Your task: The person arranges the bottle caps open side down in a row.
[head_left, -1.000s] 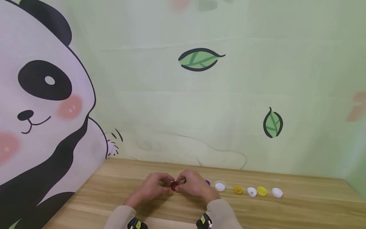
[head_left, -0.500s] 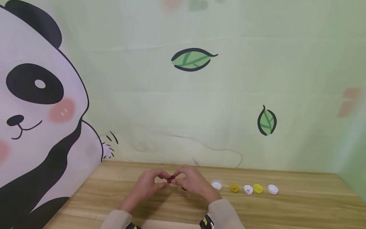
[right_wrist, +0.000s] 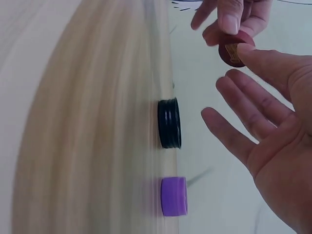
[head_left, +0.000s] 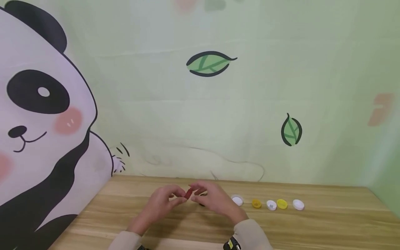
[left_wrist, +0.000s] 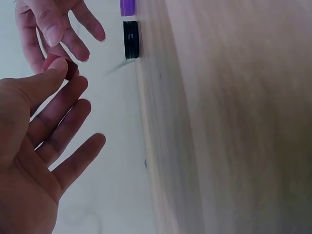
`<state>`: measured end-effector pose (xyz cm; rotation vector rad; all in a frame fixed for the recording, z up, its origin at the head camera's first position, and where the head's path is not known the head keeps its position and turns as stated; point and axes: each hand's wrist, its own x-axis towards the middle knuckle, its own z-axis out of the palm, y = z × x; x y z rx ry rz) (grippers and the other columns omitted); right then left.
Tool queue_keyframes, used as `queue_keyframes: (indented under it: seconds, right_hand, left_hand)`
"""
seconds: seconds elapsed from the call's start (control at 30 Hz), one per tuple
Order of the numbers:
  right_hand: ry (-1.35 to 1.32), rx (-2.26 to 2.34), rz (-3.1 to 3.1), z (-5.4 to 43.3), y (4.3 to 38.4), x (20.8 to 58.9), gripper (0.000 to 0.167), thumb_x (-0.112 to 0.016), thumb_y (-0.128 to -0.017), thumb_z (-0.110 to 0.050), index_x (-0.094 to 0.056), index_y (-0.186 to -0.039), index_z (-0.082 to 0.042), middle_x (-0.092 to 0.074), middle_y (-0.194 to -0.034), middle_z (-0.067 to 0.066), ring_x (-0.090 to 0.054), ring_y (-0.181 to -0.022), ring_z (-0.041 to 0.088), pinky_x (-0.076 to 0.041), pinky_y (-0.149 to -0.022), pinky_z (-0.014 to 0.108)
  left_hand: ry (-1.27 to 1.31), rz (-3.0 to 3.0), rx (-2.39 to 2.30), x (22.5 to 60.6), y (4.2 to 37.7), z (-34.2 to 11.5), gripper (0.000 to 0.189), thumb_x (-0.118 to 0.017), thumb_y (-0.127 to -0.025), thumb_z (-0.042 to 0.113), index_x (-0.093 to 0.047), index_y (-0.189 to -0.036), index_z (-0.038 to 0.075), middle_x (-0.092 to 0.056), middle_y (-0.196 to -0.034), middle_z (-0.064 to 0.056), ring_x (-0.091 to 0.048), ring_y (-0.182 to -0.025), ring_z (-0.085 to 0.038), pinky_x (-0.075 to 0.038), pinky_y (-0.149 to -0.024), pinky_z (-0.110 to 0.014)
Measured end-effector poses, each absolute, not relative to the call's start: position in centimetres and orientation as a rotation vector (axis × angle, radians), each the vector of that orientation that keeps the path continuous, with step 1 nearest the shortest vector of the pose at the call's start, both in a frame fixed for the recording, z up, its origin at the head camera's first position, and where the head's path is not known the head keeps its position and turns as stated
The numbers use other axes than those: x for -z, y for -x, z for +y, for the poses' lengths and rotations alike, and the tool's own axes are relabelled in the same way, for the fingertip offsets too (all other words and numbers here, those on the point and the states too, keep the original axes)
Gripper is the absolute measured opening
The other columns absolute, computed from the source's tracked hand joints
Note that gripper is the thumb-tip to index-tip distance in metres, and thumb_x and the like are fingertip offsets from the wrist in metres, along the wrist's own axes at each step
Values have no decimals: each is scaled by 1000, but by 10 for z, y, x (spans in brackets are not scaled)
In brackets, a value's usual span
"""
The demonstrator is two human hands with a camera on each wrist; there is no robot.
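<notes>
My left hand [head_left: 164, 201] pinches a dark red bottle cap [head_left: 189, 193] between thumb and fingertips, above the table. The cap is tilted up, and a gold marking shows on its face in the right wrist view. Opposite, my right hand [head_left: 215, 199] has its fingers extended and spread, fingertips right at the cap's upper edge. Its thumb overlaps the cap in the right wrist view. A black ribbed cap [right_wrist: 169, 124] stands on the table below the hands, mostly hidden by the right hand in the head view. Beside it is a purple cap [right_wrist: 174, 196].
To the right, a row of caps lies along the wooden table [head_left: 337, 222]: a white one [head_left: 237, 200], an orange-yellow one [head_left: 256, 203], another white one [head_left: 271, 205], a yellow one [head_left: 282, 203] and a white one [head_left: 298, 204]. A printed green wall [head_left: 150, 114] rises behind.
The red cap has been lifted and turned up on edge. My right thumb and fingers have spread apart from their earlier grip, while the left hand keeps its pinch. The head view has shifted slightly.
</notes>
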<state>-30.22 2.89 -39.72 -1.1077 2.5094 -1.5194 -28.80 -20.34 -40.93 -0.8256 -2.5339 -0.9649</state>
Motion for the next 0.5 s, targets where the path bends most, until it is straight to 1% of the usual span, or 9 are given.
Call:
queue_keyframes:
  seconds: [0.1,0.2,0.27,0.37,0.5]
  right_hand:
    - [1119,1549,2463,32,302,396,32,-72,-100,-2,-71,-132,-1,-74,-123,11,-73,-108,32,-59,-85,30]
    - [1132,1567,2436,32,302,397,24,-72,-99,0,-73,-123,-1,-76,-115,9,-74,-104,30,-58,-81,25]
    - [1115,1561,2445,31,302,397,19,-73,-100,-2,-74,-118,-2,-77,-110,5,-74,-102,27,-58,-81,25]
    - [1064,1547,2485,31,302,397,12,-75,-100,-8,-76,-111,-6,-76,-103,0,-72,-98,20,-57,-81,27]
    - [1038,1540,2552,32,301,399,9,-77,-99,-16,-76,-107,-11,-75,-98,-5,-69,-93,14,-56,-79,30]
  left_hand:
    - [859,-2559,1060,407,287,-203,5,-78,-97,17,-78,-96,13,-76,-95,9,-71,-91,-11,-61,-81,-40]
    - [875,-2574,1169,406,285,-202,4,-76,-98,14,-77,-98,11,-76,-96,6,-71,-92,-12,-60,-81,-36]
    - [871,-2579,1231,406,284,-201,5,-76,-99,14,-77,-100,10,-76,-97,4,-70,-92,-13,-60,-81,-35]
    - [840,-2581,1283,405,282,-199,4,-77,-99,14,-77,-102,11,-76,-98,5,-70,-93,-13,-60,-81,-35]
    - [797,-2566,1254,404,281,-198,7,-80,-97,17,-77,-103,15,-76,-97,8,-70,-92,-12,-60,-82,-38]
